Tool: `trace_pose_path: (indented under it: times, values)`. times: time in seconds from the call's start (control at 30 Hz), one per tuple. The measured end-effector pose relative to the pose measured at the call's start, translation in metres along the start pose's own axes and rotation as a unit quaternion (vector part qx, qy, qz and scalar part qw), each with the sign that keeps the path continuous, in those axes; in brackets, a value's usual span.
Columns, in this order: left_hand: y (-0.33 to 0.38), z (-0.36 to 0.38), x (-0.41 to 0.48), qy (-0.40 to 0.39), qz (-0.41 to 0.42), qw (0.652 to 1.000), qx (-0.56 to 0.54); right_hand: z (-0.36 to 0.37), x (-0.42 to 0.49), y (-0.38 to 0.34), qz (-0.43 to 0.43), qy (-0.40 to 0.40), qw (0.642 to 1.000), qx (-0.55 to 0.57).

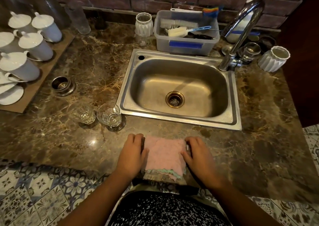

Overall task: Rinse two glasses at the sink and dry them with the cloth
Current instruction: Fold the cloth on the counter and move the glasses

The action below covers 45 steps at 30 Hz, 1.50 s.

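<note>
The left hand (133, 154) and right hand (198, 155) pinch the pink square cloth (164, 154) on the brown counter (96, 63).
Two small clear glasses (84, 114) (110, 117) stand left of the shiny metal sink (172, 54). A grey plastic tub (161, 41) holds brushes (178, 24).

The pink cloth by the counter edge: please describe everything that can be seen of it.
The pink cloth looks like soft, fuzzy microfibre, folded into a rough square, with a pale green scalloped layer showing along its near edge. It lies flat on the brown marble counter, in front of the sink. The left hand holds its left side and the right hand its right side.
</note>
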<state>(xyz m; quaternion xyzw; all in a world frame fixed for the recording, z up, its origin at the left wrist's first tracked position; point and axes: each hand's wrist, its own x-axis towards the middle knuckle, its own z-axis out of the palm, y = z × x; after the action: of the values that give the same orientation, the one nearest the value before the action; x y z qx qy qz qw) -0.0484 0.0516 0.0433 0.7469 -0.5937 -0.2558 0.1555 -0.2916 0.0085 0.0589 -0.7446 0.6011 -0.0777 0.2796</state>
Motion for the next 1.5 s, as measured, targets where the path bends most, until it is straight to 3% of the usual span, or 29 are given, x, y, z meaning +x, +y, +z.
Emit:
trace_pose_path:
  times: [0.1,0.17,0.3,0.5,0.9,1.27,1.33,1.5]
  values:
    - [-0.002,0.005,-0.005,-0.003,0.144,0.986,0.079,0.007,-0.008,0.001,-0.081,-0.027,0.993,-0.077]
    - [-0.005,0.015,-0.008,-0.033,0.184,0.972,0.139,0.017,-0.011,0.002,-0.089,-0.047,0.988,-0.119]
    - [-0.017,0.028,-0.01,-0.09,0.176,0.951,0.238,0.029,-0.014,0.005,-0.088,-0.093,0.975,-0.18]
    - [-0.034,0.036,-0.011,-0.104,0.172,0.946,0.254,0.03,-0.012,0.015,-0.069,-0.133,0.973,-0.174]
    - [-0.037,0.038,-0.007,-0.114,0.185,0.948,0.231,0.035,-0.01,0.014,-0.042,-0.094,0.989,-0.104]
    - [-0.027,0.028,-0.008,-0.158,0.157,0.947,0.23,0.025,-0.012,-0.001,-0.02,-0.118,0.984,-0.131]
    - [-0.019,0.017,-0.007,-0.188,0.149,0.95,0.2,0.021,-0.012,-0.007,-0.016,-0.128,0.982,-0.139]
    - [-0.003,-0.021,-0.003,-0.18,0.117,0.974,0.068,0.016,-0.006,-0.029,0.019,-0.145,0.967,-0.207]
